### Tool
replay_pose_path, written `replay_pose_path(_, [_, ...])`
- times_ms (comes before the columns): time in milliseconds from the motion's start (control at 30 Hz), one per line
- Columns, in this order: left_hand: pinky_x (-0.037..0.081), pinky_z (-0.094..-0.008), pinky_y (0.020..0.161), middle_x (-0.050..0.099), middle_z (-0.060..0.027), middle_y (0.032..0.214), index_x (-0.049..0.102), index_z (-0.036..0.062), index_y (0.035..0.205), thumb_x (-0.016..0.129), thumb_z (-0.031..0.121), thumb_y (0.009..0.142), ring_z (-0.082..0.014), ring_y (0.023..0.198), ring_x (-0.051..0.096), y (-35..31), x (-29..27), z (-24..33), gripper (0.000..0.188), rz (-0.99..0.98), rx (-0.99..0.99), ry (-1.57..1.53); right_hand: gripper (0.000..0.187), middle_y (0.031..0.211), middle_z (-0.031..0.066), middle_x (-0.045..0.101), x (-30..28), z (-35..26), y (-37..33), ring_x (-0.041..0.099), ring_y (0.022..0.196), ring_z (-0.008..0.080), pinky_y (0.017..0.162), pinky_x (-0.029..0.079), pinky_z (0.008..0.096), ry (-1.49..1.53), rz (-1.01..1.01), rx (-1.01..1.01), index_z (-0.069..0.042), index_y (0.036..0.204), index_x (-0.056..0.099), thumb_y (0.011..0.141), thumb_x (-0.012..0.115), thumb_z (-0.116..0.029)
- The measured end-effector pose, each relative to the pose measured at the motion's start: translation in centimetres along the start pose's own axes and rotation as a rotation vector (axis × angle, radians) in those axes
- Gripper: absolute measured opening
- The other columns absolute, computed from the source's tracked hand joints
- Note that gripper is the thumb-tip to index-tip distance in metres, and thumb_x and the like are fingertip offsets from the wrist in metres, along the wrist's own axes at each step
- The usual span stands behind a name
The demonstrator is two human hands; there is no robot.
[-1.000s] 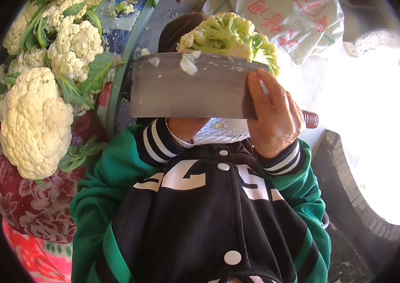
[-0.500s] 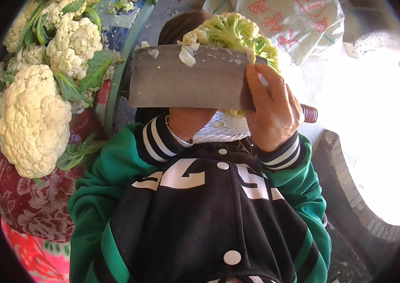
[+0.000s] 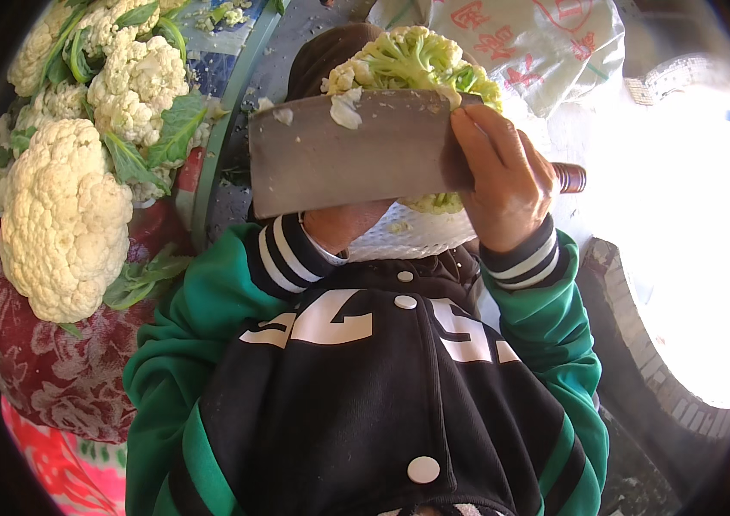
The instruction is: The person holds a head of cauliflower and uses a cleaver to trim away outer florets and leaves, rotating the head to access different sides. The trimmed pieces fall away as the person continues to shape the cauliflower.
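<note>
My right hand (image 3: 507, 176) is closed on a broad cleaver (image 3: 352, 155), gripping where blade and handle meet. The brown handle juts out to the right, and the blade lies across to the left with its free end tilted lower. Behind the blade is a cut cauliflower (image 3: 412, 60), its pale green stems facing up along the top edge. More of its curds show below the blade. White scraps cling to the steel. Only the back and wrist of my left hand (image 3: 343, 225) show beneath the blade; its fingers are hidden behind the cleaver.
At left, several cauliflowers (image 3: 66, 219) with green leaves are heaped beside a dark red patterned cloth (image 3: 55, 370). A white perforated surface (image 3: 417, 236) sits under the cut head. A white printed plastic bag (image 3: 545, 52) lies at the back, and a glaring bright area fills the right.
The cleaver has shifted slightly right and tilted: its handle end is higher, its free end lower. My right hand moved right with it. The cauliflower behind has barely moved.
</note>
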State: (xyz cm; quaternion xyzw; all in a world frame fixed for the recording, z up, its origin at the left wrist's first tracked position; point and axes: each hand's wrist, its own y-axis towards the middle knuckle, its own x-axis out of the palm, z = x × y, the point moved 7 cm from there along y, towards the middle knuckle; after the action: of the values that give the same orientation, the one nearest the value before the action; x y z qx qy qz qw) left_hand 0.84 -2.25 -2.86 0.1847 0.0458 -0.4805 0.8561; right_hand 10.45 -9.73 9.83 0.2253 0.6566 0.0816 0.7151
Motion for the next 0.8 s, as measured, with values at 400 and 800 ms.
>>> replay_pose_path(400, [0.043, -0.0354, 0.087, 0.058, -0.0082, 0.095, 0.07, -0.0023, 0.083, 0.08, 0.012, 0.066, -0.0234, 0.096, 0.053, 3.3, -3.0, 2.9, 0.024, 0.262, -0.042, 0.12, 0.017, 0.071, 0.0046, 0.064, -0.7, 5.2, -2.3, 0.057, 0.057, 0.0084, 0.054, 0.046, 0.0244, 0.854, 0.053, 0.998, 0.001, 0.102, 0.068, 0.085, 0.064, 0.004])
replay_pose_path(800, [0.045, -0.0338, 0.086, 0.058, -0.0073, 0.092, 0.067, -0.0029, 0.088, 0.081, 0.006, 0.065, -0.022, 0.093, 0.054, 3.1, -2.7, 3.1, 0.028, 0.202, 0.032, 0.158, 0.014, 0.07, 0.0077, 0.061, 2.9, 5.1, -6.9, 0.058, 0.049, 0.0164, 0.043, 0.047, 0.0249, 1.597, 0.052, 1.402, 0.0, 0.098, 0.058, 0.085, 0.064, 0.0])
